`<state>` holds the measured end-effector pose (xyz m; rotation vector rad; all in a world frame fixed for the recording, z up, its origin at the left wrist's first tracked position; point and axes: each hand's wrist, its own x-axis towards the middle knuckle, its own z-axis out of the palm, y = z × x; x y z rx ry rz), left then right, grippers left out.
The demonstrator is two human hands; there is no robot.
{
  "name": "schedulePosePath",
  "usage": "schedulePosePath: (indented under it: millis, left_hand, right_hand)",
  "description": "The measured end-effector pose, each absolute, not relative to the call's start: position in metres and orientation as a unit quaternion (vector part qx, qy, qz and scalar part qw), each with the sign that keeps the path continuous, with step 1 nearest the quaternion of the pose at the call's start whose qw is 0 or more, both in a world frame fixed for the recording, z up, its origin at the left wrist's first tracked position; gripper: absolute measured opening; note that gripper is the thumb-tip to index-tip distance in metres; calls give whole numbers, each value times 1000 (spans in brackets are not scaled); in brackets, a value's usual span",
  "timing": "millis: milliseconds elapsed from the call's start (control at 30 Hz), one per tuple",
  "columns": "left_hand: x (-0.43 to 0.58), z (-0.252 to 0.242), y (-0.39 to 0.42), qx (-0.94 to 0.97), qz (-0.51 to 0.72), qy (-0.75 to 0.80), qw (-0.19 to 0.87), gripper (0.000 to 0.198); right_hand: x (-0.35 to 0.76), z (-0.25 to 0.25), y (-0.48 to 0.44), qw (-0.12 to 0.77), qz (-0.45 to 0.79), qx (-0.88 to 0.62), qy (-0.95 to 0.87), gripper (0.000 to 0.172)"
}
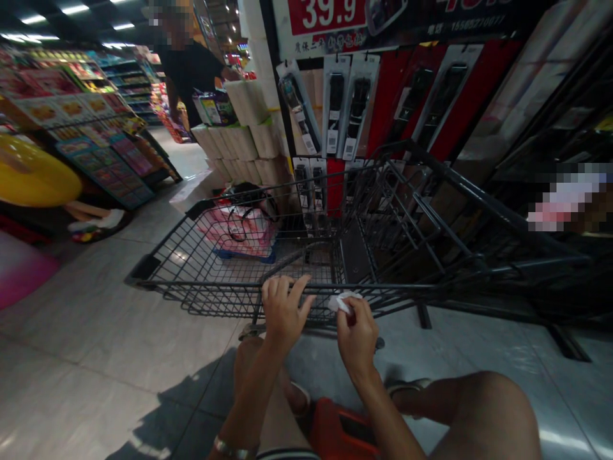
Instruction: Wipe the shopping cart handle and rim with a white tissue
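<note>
A black wire shopping cart (201, 283) stands sideways before my knees. My left hand (281, 310) is at its near top rail, with several fingers hooked over the bar and the thumb and forefinger spread off to the right. Just right of it, my right hand (358, 329) is closed in a pinch on a crumpled white tissue (342, 301), close against the same rail. Inside the basket, at its far left, a pink-and-white package (249, 229) lies with a dark strapped item on top.
Packaged watch-like items (335, 108) hang on a display behind the cart. Stacked paper rolls (239, 142) and a person in a dark shirt (191, 70) are beyond it. Shelves and a yellow inflatable (36, 171) stand left. A red-orange object (330, 425) sits between my legs.
</note>
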<state>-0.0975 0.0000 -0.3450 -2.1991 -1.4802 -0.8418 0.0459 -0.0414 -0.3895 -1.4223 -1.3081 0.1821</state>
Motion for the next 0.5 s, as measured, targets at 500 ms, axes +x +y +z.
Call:
schedulePosePath:
  millis: [500]
  left_hand:
    - [-97, -347, 1, -772, -304, -529, 175, 28]
  right_hand:
    - [82, -381, -45, 599, 67, -668, -437, 13]
